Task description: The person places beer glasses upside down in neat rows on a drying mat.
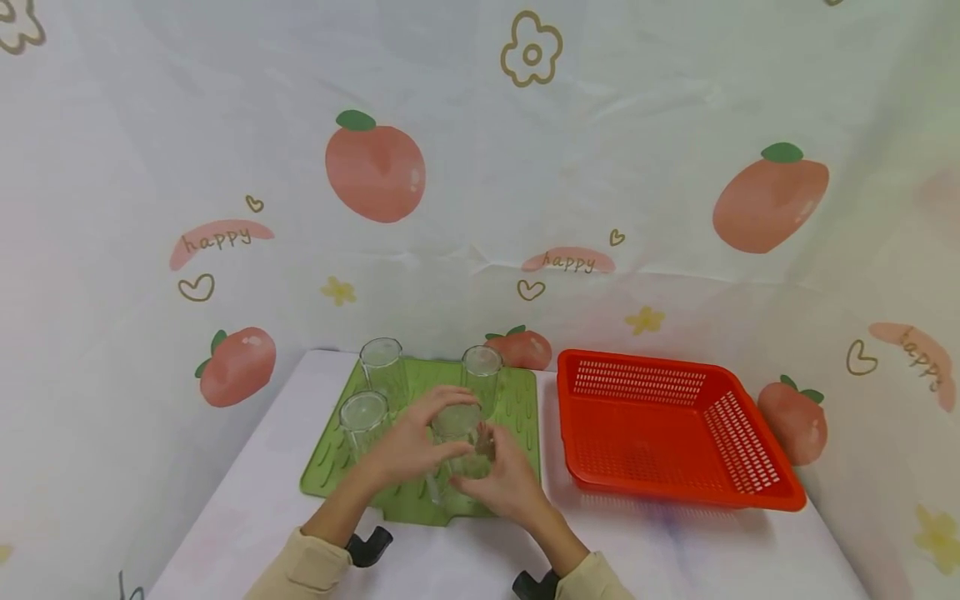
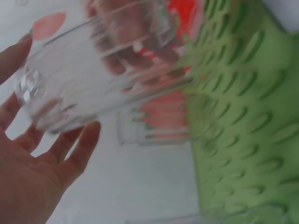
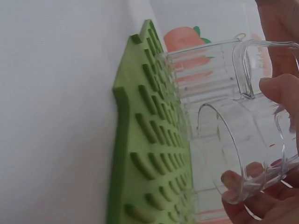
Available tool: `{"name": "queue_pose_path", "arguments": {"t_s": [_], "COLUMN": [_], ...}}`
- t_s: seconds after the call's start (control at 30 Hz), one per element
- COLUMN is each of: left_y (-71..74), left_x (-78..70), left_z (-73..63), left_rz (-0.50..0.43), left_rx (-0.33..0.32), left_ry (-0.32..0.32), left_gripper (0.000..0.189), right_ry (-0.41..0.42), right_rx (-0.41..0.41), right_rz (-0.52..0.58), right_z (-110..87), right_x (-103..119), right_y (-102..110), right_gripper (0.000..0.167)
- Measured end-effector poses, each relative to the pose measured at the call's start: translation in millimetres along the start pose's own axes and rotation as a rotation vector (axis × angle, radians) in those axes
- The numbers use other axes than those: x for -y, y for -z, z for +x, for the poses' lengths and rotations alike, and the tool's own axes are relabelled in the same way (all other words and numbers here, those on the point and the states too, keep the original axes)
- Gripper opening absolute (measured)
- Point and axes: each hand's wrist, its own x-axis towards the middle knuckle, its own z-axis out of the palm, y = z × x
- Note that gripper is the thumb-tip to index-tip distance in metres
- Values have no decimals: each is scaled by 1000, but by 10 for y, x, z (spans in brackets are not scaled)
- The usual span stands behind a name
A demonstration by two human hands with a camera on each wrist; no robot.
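Both hands hold a clear glass mug upside down, close over the front right of a green ridged drying mat. My left hand curls its fingers and thumb round the mug's thick base end, as the left wrist view shows. Lower down, my right hand grips the side near the rim, its thumb by the handle. The mug is tilted in the right wrist view, its rim facing the mat. Three more glasses stand inverted on the mat: back left, back right and front left.
A red plastic basket with slotted walls stands right of the mat on the white-covered table. Behind the table hangs a white cloth backdrop printed with fruit, flowers and hearts.
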Motion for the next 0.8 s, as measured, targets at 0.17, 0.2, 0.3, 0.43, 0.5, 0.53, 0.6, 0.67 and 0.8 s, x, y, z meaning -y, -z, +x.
{"name": "queue_pose_path", "arguments": {"t_s": [0.17,0.2,0.3,0.43,0.5,0.53,0.6,0.67,0.8], "left_y": [283,351,563,836,958,1013,1111,1183,1244], "left_x": [-69,-62,-8,161,265,321,434,553,806], "left_z": [5,-2,-46,-135,-185,-215,-277,-332,-436], "left_rz": [-4,14,55,80,86,96,106,112,129], "left_rx": [-104,-127,-181,-260,-304,-320,-331,-318,-280], "left_ry": [-4,-10,33,131,182,212,287,365,476], "left_gripper": [53,52,52,50,49,49,52,57,61], "right_ry": [-40,-41,-44,-88,-105,-105,-97,-84,-82], "right_rx": [17,21,18,-4,-14,-17,-20,-15,20], "right_rz": [56,66,91,89,80,73,57,44,22], "right_z": [47,60,91,111,119,128,144,164,204], "right_x": [16,14,5,-9,-17,-22,-40,-65,-105], "right_y": [36,42,54,62,61,61,58,57,69], "right_gripper": [71,73,78,78,79,79,79,79,77]}}
